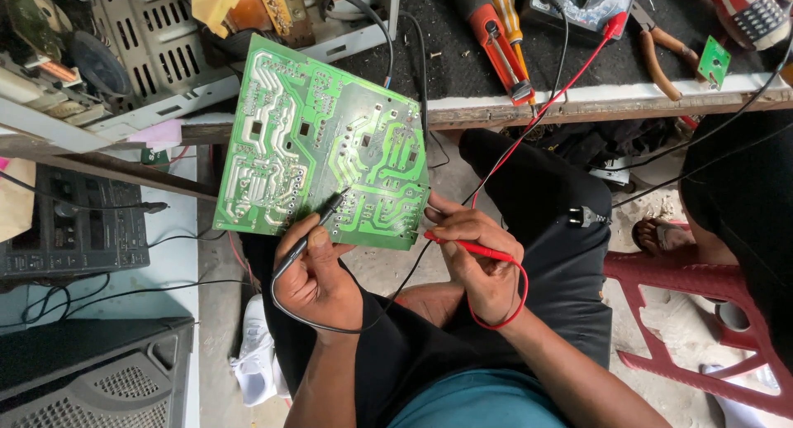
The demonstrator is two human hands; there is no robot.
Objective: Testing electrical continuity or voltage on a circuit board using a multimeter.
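Left hand (318, 275) closed on black probe (310, 234), tip touching lower edge of green board (322, 143), solder side up, centre frame. Right hand (479, 263) grips red probe (471, 248), fingers at board's lower right corner. Red lead (545, 106) runs up to multimeter (586, 2) on worktop (611, 97), upper right. Screwdrivers (504, 40) beside meter; pliers (661, 56) right of it.

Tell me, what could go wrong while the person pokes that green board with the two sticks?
The black probe in the left hand touches closely packed solder tracks on the green circuit board; its tip might slip and bridge two of them. The board is propped only by the hands, so it may tip. The red lead and black lead stretch up to the meter on the bench, and a tug could drag it.
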